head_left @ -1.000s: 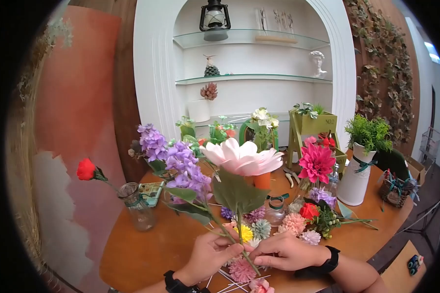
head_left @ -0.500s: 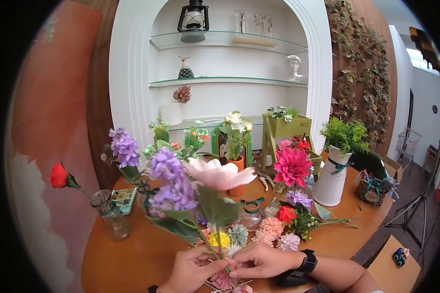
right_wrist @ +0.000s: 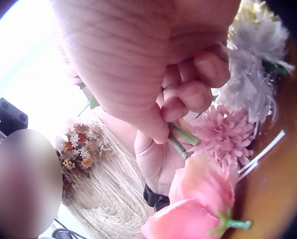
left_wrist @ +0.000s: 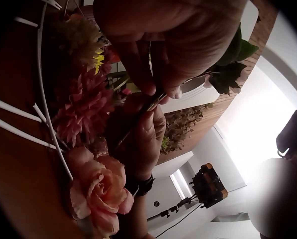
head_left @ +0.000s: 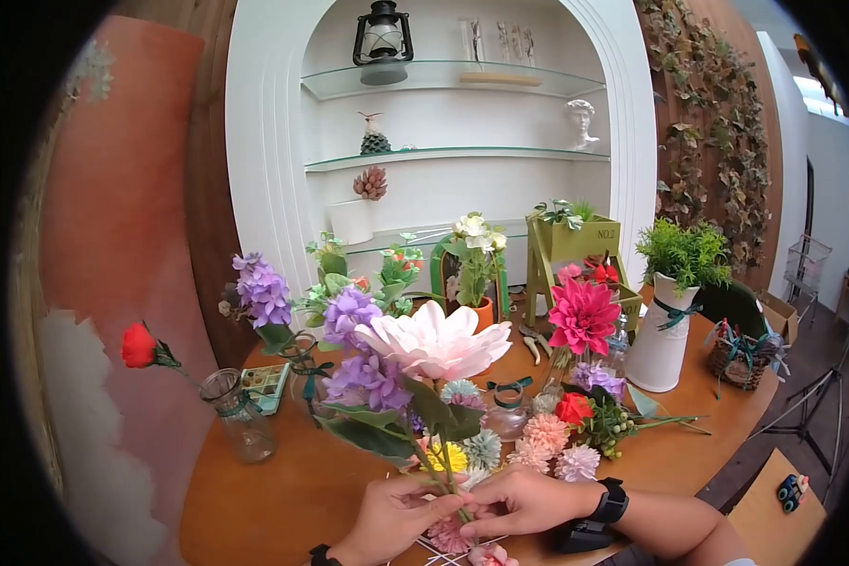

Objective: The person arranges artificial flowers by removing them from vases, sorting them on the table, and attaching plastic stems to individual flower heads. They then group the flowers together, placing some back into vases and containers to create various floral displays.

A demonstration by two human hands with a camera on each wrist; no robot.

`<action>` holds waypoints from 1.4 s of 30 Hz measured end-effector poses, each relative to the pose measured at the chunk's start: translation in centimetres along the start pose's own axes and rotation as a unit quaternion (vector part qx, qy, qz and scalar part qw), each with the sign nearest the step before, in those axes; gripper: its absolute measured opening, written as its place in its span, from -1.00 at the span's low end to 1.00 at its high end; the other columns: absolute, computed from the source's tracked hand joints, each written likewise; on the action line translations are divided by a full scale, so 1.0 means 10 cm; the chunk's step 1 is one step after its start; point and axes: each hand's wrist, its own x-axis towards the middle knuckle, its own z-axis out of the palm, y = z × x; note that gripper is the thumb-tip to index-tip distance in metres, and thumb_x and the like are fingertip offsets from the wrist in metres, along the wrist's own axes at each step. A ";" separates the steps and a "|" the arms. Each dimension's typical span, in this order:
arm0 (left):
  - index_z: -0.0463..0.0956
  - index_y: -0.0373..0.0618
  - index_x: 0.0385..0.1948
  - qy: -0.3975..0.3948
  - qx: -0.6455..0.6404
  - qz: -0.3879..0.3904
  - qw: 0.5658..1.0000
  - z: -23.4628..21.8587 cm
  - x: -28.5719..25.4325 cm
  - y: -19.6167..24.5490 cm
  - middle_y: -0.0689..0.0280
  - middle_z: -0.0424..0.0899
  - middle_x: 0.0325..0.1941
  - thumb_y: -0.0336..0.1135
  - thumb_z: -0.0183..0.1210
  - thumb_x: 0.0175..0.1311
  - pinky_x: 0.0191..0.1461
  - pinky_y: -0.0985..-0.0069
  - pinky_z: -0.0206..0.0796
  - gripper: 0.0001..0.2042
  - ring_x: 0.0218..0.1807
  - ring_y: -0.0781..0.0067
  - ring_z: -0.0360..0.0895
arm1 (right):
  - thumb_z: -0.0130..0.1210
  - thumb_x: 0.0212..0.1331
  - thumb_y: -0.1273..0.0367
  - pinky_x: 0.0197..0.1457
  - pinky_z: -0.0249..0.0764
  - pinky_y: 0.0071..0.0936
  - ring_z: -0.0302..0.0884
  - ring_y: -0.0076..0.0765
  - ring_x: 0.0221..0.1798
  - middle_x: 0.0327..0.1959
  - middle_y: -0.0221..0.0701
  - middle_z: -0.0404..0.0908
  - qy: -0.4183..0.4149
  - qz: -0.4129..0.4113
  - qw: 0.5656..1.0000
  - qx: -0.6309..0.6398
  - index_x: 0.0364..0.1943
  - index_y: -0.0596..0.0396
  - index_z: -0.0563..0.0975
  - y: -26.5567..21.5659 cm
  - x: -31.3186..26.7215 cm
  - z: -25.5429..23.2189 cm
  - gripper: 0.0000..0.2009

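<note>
In the head view, my left hand [head_left: 396, 517] pinches the green stems [head_left: 450, 470] of two artificial flowers between thumb and fingers. One is a pale pink, large-petalled bloom [head_left: 439, 341]; the other is a purple flower spray [head_left: 363, 377] with broad dark leaves [head_left: 373, 432]. My right hand [head_left: 530, 500] pinches the same stems just below and right of the left. Cut stem ends [right_wrist: 180, 142] poke out beneath its fingers in the right wrist view. A pink rose head [right_wrist: 198, 199] and a pink pompom flower [right_wrist: 223, 132] lie close under the hands.
Several loose flower heads [head_left: 547, 434] and white sticks [left_wrist: 19, 114] lie around the hands. A glass vase with a red rose [head_left: 140, 346] stands left. Behind are a small glass jar [head_left: 507, 415], pliers [head_left: 536, 345], a white pitcher [head_left: 658, 344] and a wicker basket [head_left: 740, 363].
Both flowers have come down a little, and the pink bloom now overlaps the purple spray. Both hands stay on the stems. The head view swung right, then partly back.
</note>
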 end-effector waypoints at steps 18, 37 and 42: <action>0.40 -0.37 0.13 -0.065 -0.034 0.014 0.997 -0.01 0.03 0.08 0.17 0.65 -0.09 -0.46 0.10 0.35 -0.09 0.61 0.51 -0.66 -0.13 0.51 0.61 | 0.19 0.24 0.27 -0.45 0.34 -0.51 0.43 -0.53 -0.57 -0.60 -0.40 0.56 0.011 -0.004 1.000 0.016 -0.39 0.15 0.57 0.01 0.00 0.00 -0.79; 0.45 -0.36 0.08 -0.029 -0.034 0.008 0.999 0.04 0.00 0.19 0.20 0.64 -0.06 -0.47 0.13 0.32 0.18 0.47 0.39 -0.68 0.04 0.48 0.53 | 0.17 0.25 0.29 -0.39 0.36 -0.48 0.49 -0.42 -0.45 -0.45 -0.36 0.55 0.093 -0.074 0.992 -0.033 -0.29 0.16 0.58 0.06 0.02 0.00 -0.81; 0.39 -0.35 0.14 -0.043 -0.012 0.018 0.999 0.00 0.02 0.13 0.17 0.62 0.00 -0.48 0.09 0.35 0.07 0.56 0.48 -0.66 0.00 0.47 0.58 | 0.18 0.25 0.29 -0.42 0.38 -0.54 0.50 -0.52 -0.45 -0.44 -0.39 0.58 0.082 -0.011 0.996 -0.019 -0.21 0.12 0.57 0.02 0.00 -0.02 -0.81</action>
